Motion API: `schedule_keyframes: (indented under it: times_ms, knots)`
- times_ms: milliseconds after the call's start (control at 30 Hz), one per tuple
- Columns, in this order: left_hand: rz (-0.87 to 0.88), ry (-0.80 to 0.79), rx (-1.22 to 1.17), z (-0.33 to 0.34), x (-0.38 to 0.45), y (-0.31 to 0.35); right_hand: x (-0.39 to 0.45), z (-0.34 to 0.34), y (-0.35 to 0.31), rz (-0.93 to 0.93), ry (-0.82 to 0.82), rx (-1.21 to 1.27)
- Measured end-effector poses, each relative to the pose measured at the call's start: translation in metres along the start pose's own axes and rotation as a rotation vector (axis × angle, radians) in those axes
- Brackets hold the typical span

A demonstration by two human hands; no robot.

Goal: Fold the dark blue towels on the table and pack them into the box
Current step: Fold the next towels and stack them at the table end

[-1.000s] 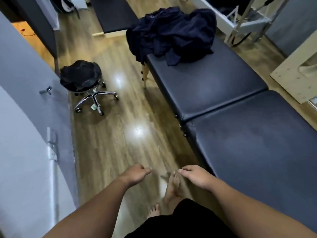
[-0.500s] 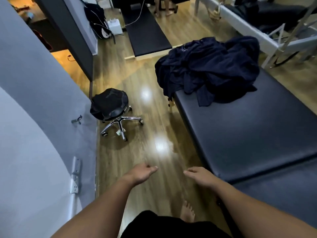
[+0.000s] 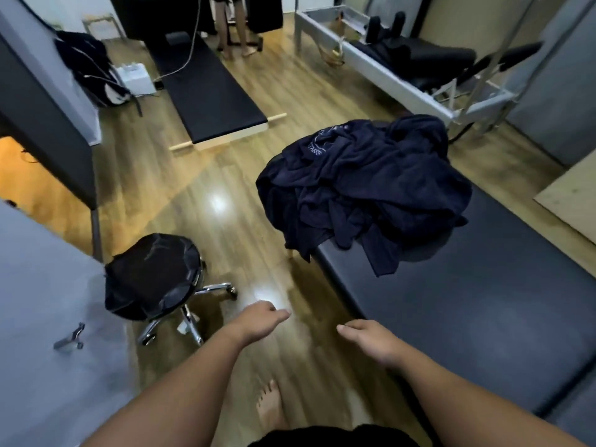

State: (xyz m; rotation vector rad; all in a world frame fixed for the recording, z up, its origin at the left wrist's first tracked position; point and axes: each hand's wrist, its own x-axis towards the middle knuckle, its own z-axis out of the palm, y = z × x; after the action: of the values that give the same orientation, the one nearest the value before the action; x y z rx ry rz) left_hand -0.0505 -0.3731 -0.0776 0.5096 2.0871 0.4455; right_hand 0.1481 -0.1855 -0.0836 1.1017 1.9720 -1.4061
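Note:
A heap of crumpled dark blue towels [image 3: 364, 191] lies on the far end of a long black padded table [image 3: 467, 304], with some cloth hanging over the table's left edge. My left hand [image 3: 258, 321] hovers over the wooden floor, fingers loosely curled, holding nothing. My right hand [image 3: 367, 338] hangs beside the table's near left edge, palm down and relaxed, also holding nothing. Both hands are well short of the towels. No box shows in the head view.
A black stool on chrome casters [image 3: 154, 275] stands on the floor to the left. A grey wall [image 3: 42, 317] runs along the left. A low black bench [image 3: 209, 91] and a metal-framed bed [image 3: 403, 79] lie farther back, where a person's bare legs [image 3: 232, 30] stand.
The view has tilted up and moved forward, so the towel heap sits lower and nearer in the frame. Both hands stay out in front, holding nothing. My foot has stepped forward.

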Motion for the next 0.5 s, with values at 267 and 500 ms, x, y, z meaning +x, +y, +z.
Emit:
schedule_keyframes:
  times_ms: [267,500]
  knots:
    - [0.222,-0.066,0.047,-0.076,0.087,0.097,0.04,-0.059,-0.051,0.049,0.415,0.249]
    - [0.318,0.006,0.113,-0.102,0.154,0.187,0.077,-0.135,-0.084,0.01,0.589,0.259]
